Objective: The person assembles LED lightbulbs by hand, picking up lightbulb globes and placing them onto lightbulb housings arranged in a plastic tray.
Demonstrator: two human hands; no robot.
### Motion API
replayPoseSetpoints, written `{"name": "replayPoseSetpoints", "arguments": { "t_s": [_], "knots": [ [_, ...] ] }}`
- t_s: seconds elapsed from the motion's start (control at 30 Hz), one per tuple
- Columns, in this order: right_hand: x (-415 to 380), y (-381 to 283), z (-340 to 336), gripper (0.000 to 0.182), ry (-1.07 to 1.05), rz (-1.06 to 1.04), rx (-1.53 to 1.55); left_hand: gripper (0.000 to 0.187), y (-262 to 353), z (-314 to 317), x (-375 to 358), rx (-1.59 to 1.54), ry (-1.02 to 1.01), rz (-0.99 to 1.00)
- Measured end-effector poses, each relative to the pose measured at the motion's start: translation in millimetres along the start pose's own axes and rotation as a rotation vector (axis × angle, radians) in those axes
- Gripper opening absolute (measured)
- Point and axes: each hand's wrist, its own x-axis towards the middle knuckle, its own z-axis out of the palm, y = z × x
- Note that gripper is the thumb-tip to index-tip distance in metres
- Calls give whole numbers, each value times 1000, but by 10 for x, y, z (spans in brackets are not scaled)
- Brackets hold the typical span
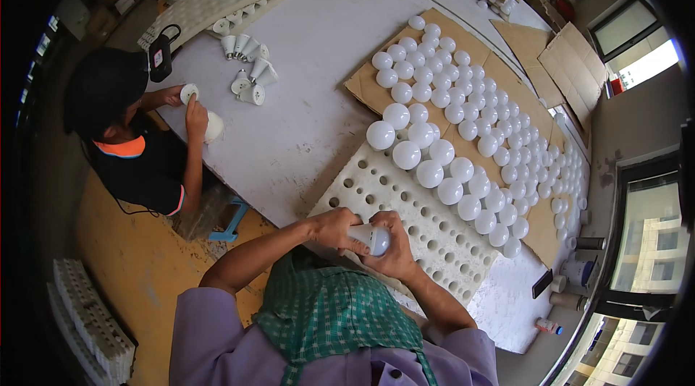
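My left hand (334, 231) is closed around the white base of a light bulb (370, 238). Its round white dome is gripped by my right hand (392, 250). Both hands hold the bulb just above the near edge of a white foam tray (441, 241) with rows of holes. Bulbs with white domes (428, 173) stand in the far rows of this tray. Beyond them, many white domes (441, 81) rest on a sheet of brown cardboard (368, 91).
At the left, a co-worker (137, 133) holds a white part. Bulb bases (252, 94) lie loose on the table (289, 68); more fill trays (210, 6) at the back left. A phone (541, 284) and bottle (549, 326) are at right; a blue stool (230, 221) stands left.
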Motion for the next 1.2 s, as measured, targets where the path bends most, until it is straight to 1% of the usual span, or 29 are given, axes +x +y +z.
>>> {"name": "replayPoseSetpoints", "arguments": {
  "t_s": [0.03,0.07,0.1,0.13,0.17,0.23,0.27,0.3,0.37,0.47,0.5,0.53,0.57,0.6,0.63,0.67,0.7,0.73,0.77,0.8,0.87,0.93,0.97,1.03,1.07,1.1,1.13,1.17,1.2],
  "knots": [
    [63,19,16,57,-2,-4,1,51,-137,-34,39,-119,32,-6],
    [141,46,6,60,19,103,-11,53,-412,-93,129,-117,97,100],
    [227,83,-16,62,39,210,-24,53,-586,-175,140,-118,105,102],
    [352,159,-29,62,60,225,-35,54,-731,-259,114,-147,319,107],
    [485,208,-82,64,89,67,-297,55,-878,-349,72,-175,535,109],
    [749,350,-71,62,46,3,-448,54,-1060,-716,-52,-127,698,24],
    [857,376,-51,61,9,19,-487,51,-1117,-896,-117,-48,825,-42],
    [963,420,-25,61,5,4,-479,47,-1284,-1085,-141,-2,973,-20],
    [1124,558,29,62,-144,-25,-630,46,-1513,-1465,-208,132,1227,-94],
    [1238,652,78,61,-194,-48,-722,51,-1773,-2020,-287,347,1419,-223],
    [1246,654,83,59,-213,-70,-753,53,-1916,-2194,-275,422,1466,-201],
    [1235,677,80,59,-231,-62,-775,58,-1964,-2346,-282,436,1445,-232],
    [1236,721,75,59,-242,-74,-774,60,-2198,-2522,-224,606,1489,-207],
    [1249,703,65,59,-239,-67,-764,61,-2240,-2641,-214,725,1477,-258],
    [1303,617,57,59,-239,-62,-749,63,-2165,-2728,-209,659,1428,-355],
    [1360,496,19,51,-162,-116,-704,63,-2158,-2797,-187,708,1409,-406],
    [1423,454,-58,51,-160,-109,-715,63,-2176,-2851,-164,757,1392,-460],
    [1474,442,-165,46,-54,-105,-689,63,-2159,-2897,-147,752,1385,-453],
    [1518,463,-282,41,53,-101,-661,61,-2141,-2941,-134,762,1353,-503],
    [1619,526,-458,34,150,-20,-641,59,-2145,-2979,-109,773,1318,-554],
    [1793,839,-886,29,195,310,-678,56,-2260,-3058,-62,826,1344,-506],
    [1962,1217,-1276,32,81,530,-797,47,-2266,-3048,-22,926,1399,-421],
    [2009,1430,-1404,41,-37,675,-849,47,-2223,-3021,-10,927,1397,-414],
    [2130,1624,-1478,54,-252,770,-886,38,-2100,-2939,18,915,1303,-413],
    [2159,1690,-1454,59,-315,814,-926,40,-2015,-2880,34,838,1226,-449],
    [2208,1751,-1411,64,-380,853,-964,40,-2004,-2822,82,842,1231,-439],
    [2232,1870,-1389,64,-408,927,-928,44,-2015,-2759,109,787,1180,-452],
    [2238,1971,-1379,64,-400,921,-927,49,-2030,-2714,122,733,1129,-466],
    [2240,2016,-1361,63,-401,898,-940,49,-2067,-2689,140,739,1134,-463]
  ]
}}
